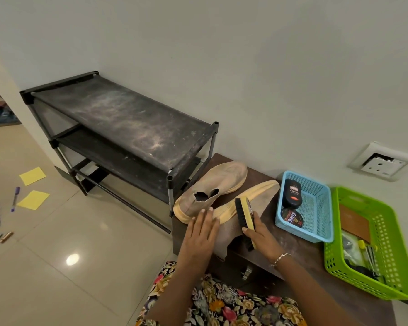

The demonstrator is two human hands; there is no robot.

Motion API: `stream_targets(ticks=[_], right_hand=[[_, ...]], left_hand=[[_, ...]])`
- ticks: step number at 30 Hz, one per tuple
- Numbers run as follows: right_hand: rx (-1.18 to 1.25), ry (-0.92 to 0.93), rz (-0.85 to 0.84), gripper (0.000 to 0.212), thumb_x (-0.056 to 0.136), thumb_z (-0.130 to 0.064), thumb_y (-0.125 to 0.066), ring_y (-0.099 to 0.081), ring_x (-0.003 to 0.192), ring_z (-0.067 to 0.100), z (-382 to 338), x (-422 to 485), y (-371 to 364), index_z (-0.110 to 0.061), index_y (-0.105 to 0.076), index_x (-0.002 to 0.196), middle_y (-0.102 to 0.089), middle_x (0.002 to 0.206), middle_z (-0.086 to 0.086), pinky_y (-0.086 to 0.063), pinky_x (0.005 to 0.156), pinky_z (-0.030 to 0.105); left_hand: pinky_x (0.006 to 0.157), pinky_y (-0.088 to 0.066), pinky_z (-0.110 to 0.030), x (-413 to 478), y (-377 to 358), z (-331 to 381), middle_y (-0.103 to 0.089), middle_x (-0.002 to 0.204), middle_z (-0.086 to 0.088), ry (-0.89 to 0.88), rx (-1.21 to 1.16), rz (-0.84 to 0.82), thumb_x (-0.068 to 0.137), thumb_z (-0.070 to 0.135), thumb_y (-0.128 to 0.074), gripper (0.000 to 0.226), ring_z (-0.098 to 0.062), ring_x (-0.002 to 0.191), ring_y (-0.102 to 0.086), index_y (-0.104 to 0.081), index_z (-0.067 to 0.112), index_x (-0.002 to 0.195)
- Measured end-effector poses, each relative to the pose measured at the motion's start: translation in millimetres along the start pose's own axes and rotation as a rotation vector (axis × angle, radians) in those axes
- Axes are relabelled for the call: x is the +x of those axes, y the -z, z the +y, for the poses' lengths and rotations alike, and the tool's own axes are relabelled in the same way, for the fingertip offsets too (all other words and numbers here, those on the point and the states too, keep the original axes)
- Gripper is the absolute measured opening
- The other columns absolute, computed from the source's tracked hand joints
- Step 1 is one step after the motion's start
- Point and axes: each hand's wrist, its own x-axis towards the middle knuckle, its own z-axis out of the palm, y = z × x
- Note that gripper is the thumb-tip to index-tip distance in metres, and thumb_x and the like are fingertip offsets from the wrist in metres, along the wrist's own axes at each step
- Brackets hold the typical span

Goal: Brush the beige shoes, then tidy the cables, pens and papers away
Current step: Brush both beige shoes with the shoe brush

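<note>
Brushing the nearer beige shoe (250, 203) on the low wooden bench (299, 250).

Bracing with the left hand (200, 231) flat, fingers straight, on the sole edge; gripping the brush (244, 217) in the right hand (262, 234), bristles against the upper. Best stroked lightly, one way, toward the toe. Second shoe (212, 187) just behind; pens (15, 198) and papers (32, 176) left on the floor.

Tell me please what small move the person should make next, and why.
Probably stroke the brush along the nearer beige shoe toward its toe. The right hand grips the brush with bristles on that shoe, the left hand lies flat against its sole, and the fabric looks dusty.
</note>
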Motion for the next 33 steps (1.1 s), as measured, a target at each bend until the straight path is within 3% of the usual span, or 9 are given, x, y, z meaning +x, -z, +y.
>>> stream_targets(ticks=[7,9,11,15,18,21,26,31,33], right_hand=[[-0.035,0.022,0.022,0.065,0.095,-0.019,-0.046,-0.032,0.131,0.021,8.8,-3.1,7.3,-0.019,-0.008,0.147,-0.03,0.145,0.011,-0.025,0.097,0.021],[-0.032,0.037,0.044,0.065,0.094,-0.02,-0.049,-0.033,0.13,0.02,11.1,-5.5,9.6,-0.021,-0.011,0.147,-0.031,0.146,0.01,-0.026,0.099,0.022],[-0.043,0.037,0.051,0.064,0.094,-0.02,-0.049,-0.033,0.131,0.02,11.1,-8.0,11.6,-0.021,-0.012,0.147,-0.031,0.145,0.01,-0.026,0.097,0.02],[-0.064,0.042,0.027,0.066,0.095,-0.022,-0.048,-0.03,0.134,0.02,8.6,-7.5,11.0,-0.02,-0.009,0.147,-0.026,0.148,0.009,-0.026,0.102,0.022],[-0.045,0.068,0.032,0.063,0.094,-0.02,-0.049,-0.032,0.13,0.018,2.4,-6.3,10.0,-0.02,-0.013,0.146,-0.029,0.145,0.009,-0.024,0.097,0.018],[0.004,0.091,0.051,0.063,0.093,-0.019,-0.052,-0.034,0.124,0.014,-0.8,-6.2,12.1,-0.021,-0.017,0.145,-0.03,0.145,0.009,-0.026,0.1,0.021],[-0.04,0.083,0.045,0.064,0.094,-0.02,-0.05,-0.032,0.132,0.019,-1.4,-3.9,9.1,-0.02,-0.014,0.146,-0.027,0.147,0.008,-0.027,0.104,0.024],[-0.01,0.142,0.044,0.06,0.094,-0.018,-0.049,-0.033,0.113,0.009,-12.0,-0.8,5.0,-0.02,-0.017,0.145,-0.034,0.142,0.011,-0.029,0.098,0.022],[-0.013,0.147,0.046,0.06,0.094,-0.019,-0.049,-0.034,0.114,0.009,-12.2,1.9,3.1,-0.02,-0.018,0.145,-0.035,0.142,0.01,-0.03,0.099,0.023]], left_hand=[[0.084,-0.052,-0.04,12.2,-6.6,-12.4,-0.049,0.137,-0.008,-0.121,0.041,-0.031,0.037,0.028,-0.091,0.105,-0.031,0.115,-0.058,-0.04,0.015,0.128],[0.098,-0.043,-0.042,14.2,-12.1,-17.2,-0.049,0.138,-0.007,-0.21,0.105,0.006,0.057,0.022,-0.08,0.084,-0.028,0.123,-0.051,-0.039,0.014,0.131],[0.113,-0.023,-0.044,16.0,-20.2,-21.8,-0.042,0.141,-0.007,-0.329,0.179,0.088,0.078,0.016,-0.052,0.057,-0.026,0.13,-0.039,-0.037,0.013,0.133],[0.111,-0.011,-0.043,18.9,-25.3,-29.1,-0.051,0.137,-0.011,-0.401,0.261,0.067,0.083,0.016,-0.032,0.051,-0.027,0.13,-0.033,-0.037,0.009,0.133],[0.114,-0.024,-0.043,19.2,-16.3,-35.5,-0.053,0.135,-0.012,-0.466,0.225,0.154,0.083,0.017,-0.048,0.053,-0.031,0.131,-0.039,-0.036,0.006,0.133],[0.101,-0.041,-0.04,17.3,-0.8,-37.4,-0.053,0.134,-0.013,-0.43,0.139,0.119,0.065,0.018,-0.078,0.083,-0.03,0.126,-0.048,-0.035,0.004,0.134],[0.1,-0.036,-0.038,8.6,-1.3,-42.6,-0.049,0.137,-0.014,-0.335,0.089,0.065,0.058,0.019,-0.085,0.124,-0.032,0.128,-0.044,0.0,0.0,0.146],[0.091,-0.049,-0.032,4.7,2.2,-37.2,-0.055,0.131,-0.013,-0.282,-0.029,0.022,0.053,0.037,-0.086,0.104,-0.028,0.127,-0.038,-0.032,0.004,0.136],[0.096,-0.043,-0.034,4.1,2.2,-36.1,-0.053,0.133,-0.013,-0.257,-0.026,-0.019,0.054,0.041,-0.084,0.114,-0.031,0.132,-0.035,-0.023,0.006,0.144]])
